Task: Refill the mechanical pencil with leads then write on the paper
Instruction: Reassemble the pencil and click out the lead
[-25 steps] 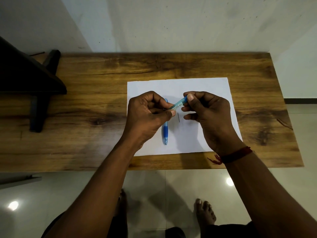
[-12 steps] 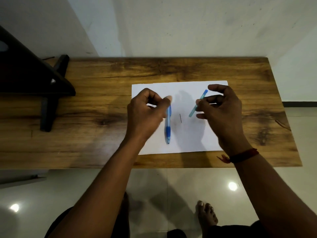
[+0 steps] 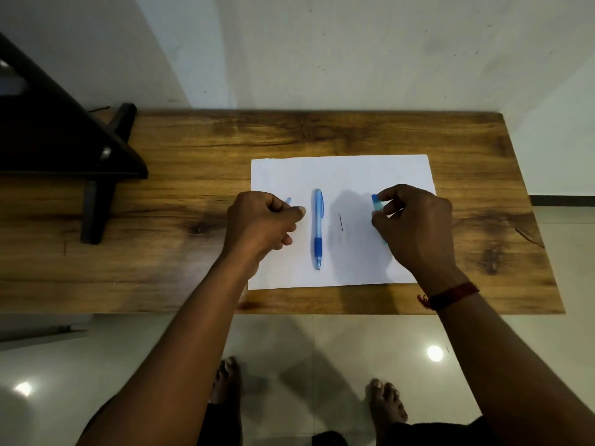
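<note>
A person's hands work over white paper [image 3: 341,172] on a wood-grain desk [image 3: 193,146]: R hand [image 3: 415,226] pinches a flat, translucent blue lead case [image 3: 377,203]; L hand [image 3: 262,222] is curled round a small pale-blue piece [image 3: 288,200], prob. its cap. The mechanical pencil [image 3: 318,226], clear blue plastic w/ a darker rubbery grip, lies untouched between them, a thin dark lead [image 3: 341,222] just beside it. Best approach: park case & cap clear, lift the brittle lead lightly, w/o bending
</note>
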